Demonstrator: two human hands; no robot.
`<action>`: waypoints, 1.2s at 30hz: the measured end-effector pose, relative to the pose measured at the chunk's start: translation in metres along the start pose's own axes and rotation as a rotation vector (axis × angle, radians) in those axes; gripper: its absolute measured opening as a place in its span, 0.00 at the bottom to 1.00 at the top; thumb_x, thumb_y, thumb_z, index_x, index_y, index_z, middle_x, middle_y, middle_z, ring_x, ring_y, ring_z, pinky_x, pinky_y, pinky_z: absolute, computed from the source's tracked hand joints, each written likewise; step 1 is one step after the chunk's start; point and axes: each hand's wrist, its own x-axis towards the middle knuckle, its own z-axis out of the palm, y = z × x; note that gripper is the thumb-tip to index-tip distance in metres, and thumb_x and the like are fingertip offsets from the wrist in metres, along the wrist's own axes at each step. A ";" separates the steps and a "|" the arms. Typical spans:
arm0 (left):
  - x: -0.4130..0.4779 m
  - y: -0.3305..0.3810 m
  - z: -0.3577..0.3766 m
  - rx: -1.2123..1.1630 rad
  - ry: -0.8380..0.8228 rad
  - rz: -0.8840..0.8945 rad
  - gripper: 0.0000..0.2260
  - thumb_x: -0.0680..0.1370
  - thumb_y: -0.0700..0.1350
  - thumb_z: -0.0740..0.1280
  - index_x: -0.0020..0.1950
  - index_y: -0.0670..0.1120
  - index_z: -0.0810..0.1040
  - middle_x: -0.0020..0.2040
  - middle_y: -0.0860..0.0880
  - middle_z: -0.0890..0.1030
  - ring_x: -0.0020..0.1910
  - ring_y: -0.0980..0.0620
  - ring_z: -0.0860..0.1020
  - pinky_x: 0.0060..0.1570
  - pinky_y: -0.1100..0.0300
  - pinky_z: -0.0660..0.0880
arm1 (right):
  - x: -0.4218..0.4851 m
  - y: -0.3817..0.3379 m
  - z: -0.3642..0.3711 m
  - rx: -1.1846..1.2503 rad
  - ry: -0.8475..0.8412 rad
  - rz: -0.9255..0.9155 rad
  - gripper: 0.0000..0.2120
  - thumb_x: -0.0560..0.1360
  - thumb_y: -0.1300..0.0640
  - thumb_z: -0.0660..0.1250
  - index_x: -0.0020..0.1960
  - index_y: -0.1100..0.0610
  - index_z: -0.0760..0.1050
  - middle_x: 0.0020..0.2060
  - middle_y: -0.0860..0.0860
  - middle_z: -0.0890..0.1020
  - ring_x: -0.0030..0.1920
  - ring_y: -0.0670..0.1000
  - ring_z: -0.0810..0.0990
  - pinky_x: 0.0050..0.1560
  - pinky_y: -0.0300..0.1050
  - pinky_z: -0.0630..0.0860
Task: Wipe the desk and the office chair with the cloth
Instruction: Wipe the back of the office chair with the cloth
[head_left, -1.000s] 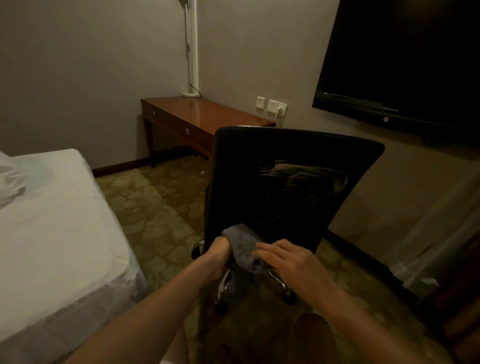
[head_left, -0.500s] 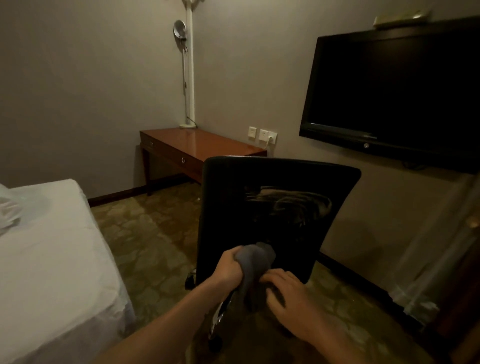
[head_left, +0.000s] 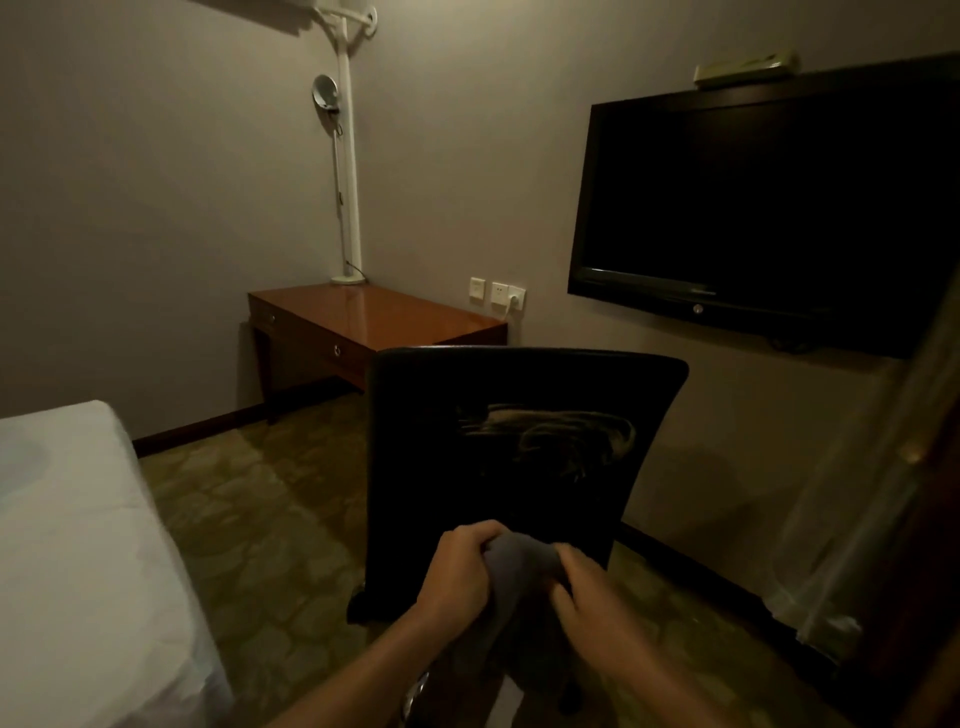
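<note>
A black office chair stands in front of me with its glossy backrest turned toward me and faint smear marks across it. Just before its lower edge I hold a grey cloth bunched between both hands. My left hand grips the cloth's left side with curled fingers. My right hand grips its right side, and the rest of the cloth hangs down between my wrists. The brown wooden desk stands beyond the chair against the wall.
A white bed fills the lower left. On the desk's far corner stands a white lamp pole. A dark television hangs on the right wall, with wall sockets beside it. A sheer curtain falls at the right. Patterned carpet lies between bed and chair.
My view has lifted, showing more of the wall and television. Both hands drew together on the cloth, and my right hand closed onto it from a looser touch.
</note>
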 end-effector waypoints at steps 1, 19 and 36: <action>0.004 -0.001 0.000 0.054 0.008 0.025 0.11 0.83 0.39 0.60 0.54 0.50 0.82 0.48 0.55 0.82 0.49 0.63 0.79 0.48 0.69 0.76 | 0.004 0.002 -0.001 -0.024 0.026 0.006 0.16 0.83 0.56 0.58 0.69 0.44 0.67 0.63 0.43 0.73 0.63 0.42 0.73 0.60 0.37 0.71; 0.099 -0.008 -0.020 0.054 0.123 -0.100 0.14 0.76 0.37 0.64 0.48 0.57 0.79 0.42 0.55 0.83 0.43 0.57 0.81 0.44 0.54 0.81 | 0.089 -0.014 -0.031 -0.341 0.367 0.004 0.18 0.84 0.49 0.52 0.73 0.46 0.66 0.67 0.47 0.74 0.69 0.51 0.67 0.70 0.50 0.60; 0.142 -0.018 -0.082 0.063 0.375 -0.163 0.09 0.75 0.40 0.66 0.47 0.55 0.78 0.40 0.55 0.81 0.40 0.53 0.79 0.40 0.54 0.77 | 0.173 -0.059 -0.010 -0.423 0.624 -0.230 0.17 0.82 0.47 0.51 0.63 0.49 0.74 0.61 0.47 0.78 0.66 0.51 0.71 0.70 0.54 0.60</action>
